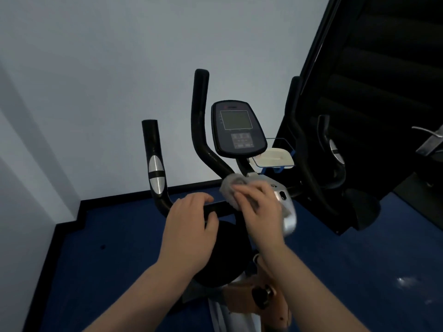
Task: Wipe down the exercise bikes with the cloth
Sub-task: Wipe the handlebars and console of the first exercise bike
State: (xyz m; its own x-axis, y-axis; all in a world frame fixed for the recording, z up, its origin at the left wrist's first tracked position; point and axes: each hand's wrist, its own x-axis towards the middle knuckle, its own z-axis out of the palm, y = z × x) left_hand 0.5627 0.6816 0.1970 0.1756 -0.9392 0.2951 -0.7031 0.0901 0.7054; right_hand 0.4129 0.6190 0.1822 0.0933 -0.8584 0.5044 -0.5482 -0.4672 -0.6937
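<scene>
An exercise bike stands right in front of me, its dark console [238, 129] tilted up above black handlebars [153, 161]. My right hand [260, 207] presses a crumpled grey cloth [231, 188] onto the silver stem cover [288, 212] where the handlebars join. My left hand [191, 226] is curled over the black crossbar just left of the cloth. The bike's lower body shows between my forearms, partly hidden by them.
A white wall rises behind the bike, with a corner at the left. The floor [115, 259] is blue with black skirting. A large black machine [371, 104] stands close on the right. A small white tray [273, 158] sits under the console.
</scene>
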